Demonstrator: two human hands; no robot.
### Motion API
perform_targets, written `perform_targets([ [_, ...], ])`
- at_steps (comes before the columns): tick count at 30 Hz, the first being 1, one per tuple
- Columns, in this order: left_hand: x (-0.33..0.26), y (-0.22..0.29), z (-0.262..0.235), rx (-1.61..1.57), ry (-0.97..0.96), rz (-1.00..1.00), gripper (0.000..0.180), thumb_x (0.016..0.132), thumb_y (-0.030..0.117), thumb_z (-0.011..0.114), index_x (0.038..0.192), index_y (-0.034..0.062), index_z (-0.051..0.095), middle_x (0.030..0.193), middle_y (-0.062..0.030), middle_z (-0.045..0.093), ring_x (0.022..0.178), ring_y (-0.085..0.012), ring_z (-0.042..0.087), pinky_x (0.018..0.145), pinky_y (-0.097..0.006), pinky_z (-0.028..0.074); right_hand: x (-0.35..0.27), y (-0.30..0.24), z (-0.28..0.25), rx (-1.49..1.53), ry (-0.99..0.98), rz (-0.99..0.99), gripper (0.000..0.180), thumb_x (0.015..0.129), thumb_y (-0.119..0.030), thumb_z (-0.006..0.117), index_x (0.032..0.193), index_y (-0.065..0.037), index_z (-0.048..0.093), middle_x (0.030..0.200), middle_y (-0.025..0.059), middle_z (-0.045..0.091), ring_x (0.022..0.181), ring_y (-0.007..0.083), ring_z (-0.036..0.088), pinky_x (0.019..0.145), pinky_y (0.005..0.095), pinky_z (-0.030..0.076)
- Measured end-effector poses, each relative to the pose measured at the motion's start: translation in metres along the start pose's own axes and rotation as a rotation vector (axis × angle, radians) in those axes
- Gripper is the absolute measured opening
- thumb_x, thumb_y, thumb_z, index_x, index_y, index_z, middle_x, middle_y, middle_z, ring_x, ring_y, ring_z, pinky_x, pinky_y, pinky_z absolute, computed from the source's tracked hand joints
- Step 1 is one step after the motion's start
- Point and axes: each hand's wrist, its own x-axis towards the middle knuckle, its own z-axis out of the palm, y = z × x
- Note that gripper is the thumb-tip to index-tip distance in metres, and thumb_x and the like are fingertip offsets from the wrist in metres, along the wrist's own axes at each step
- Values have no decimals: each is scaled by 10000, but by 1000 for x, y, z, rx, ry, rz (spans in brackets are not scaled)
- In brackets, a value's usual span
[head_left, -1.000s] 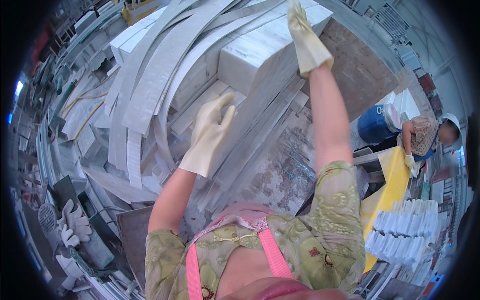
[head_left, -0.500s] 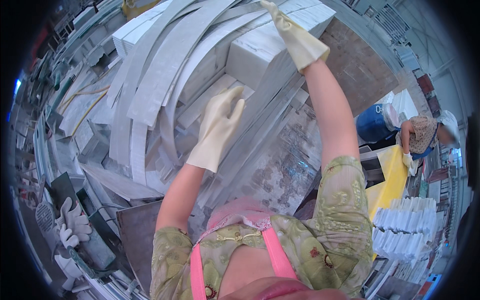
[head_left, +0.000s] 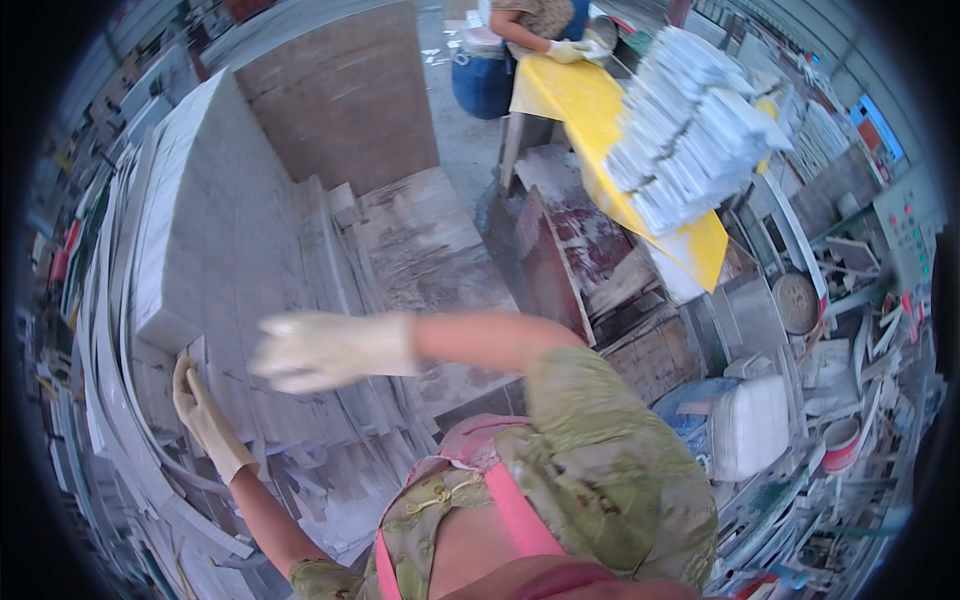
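My left hand, in a cream rubber glove, reaches to the near end of a tall stack of pale stone slabs. Its fingers are stretched out beside a stone block low at that end; whether they touch it I cannot tell. My right hand, gloved alike, is in the air to the right of the left one, in front of the stack's side. Motion smears its fingers, and nothing shows clearly in them. Long thin grey stone strips curve along the stack's left side.
A brown board stands behind the stack. At the far right of it, a co-worker's gloved hand rests near a table with a yellow cover. White strips are piled there. A blue barrel and a white seat stand nearby.
The view has swung right, bringing the yellow-covered table toward the middle. My right hand has come off the stack's top and back nearer to me; my left is still near the stack's end.
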Motion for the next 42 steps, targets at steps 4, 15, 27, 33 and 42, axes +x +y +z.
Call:
perform_targets([
  [4, -18, 38, 33, 162, -170, 146, 448, 1058, 225, 567, 1424, -32, 534, 1411, -141, 590, 1330, -222, 534, 1146, -332, 378, -253, -118, -88, 517, -79, 1187, 501, 1019, -362, 590, 1407, -46, 580, 1342, 152, 640, 1250, 288, 597, 1095, 387, 428],
  [15, -422, 214, 330, -654, -2100, -290, 1041, 793, 537, 783, 1565, 2, 333, 1574, -195, 409, 1473, -295, 377, 1207, -413, 281, -423, -381, -192, 507, 689, 1125, 293, 1003, -221, 589, 1147, 15, 687, 1259, 121, 670, 1249, 196, 572, 1085, 319, 424],
  [27, -608, 324, 511, -588, -2213, -572, 538, 1085, 391, 489, 1384, -56, 521, 1374, -184, 590, 1222, -232, 607, 1047, -361, 488, -574, -459, -272, 292, 1665, 1379, 328, 1065, -290, 520, 1194, -15, 645, 1085, 87, 707, 980, 167, 672, 907, 322, 506],
  [33, -644, 379, 620, -837, -2190, -216, 350, 1055, 293, 574, 1256, 14, 640, 1199, -48, 685, 1108, -120, 636, 971, -295, 497, -762, -495, -379, -262, 1443, 1576, 378, 1001, -263, 654, 1263, 8, 678, 1030, 94, 736, 912, 194, 687, 881, 313, 525],
  [42, -634, 461, 669, -432, -1875, -89, 426, 1032, 341, 588, 1259, -15, 643, 1222, -98, 673, 1144, -159, 616, 1002, -298, 480, -1008, -597, -611, -1301, 369, 2270, 1120, 686, -364, 914, 1564, -15, 314, 1524, 264, 433, 1414, 390, 420, 1160, 439, 376],
])
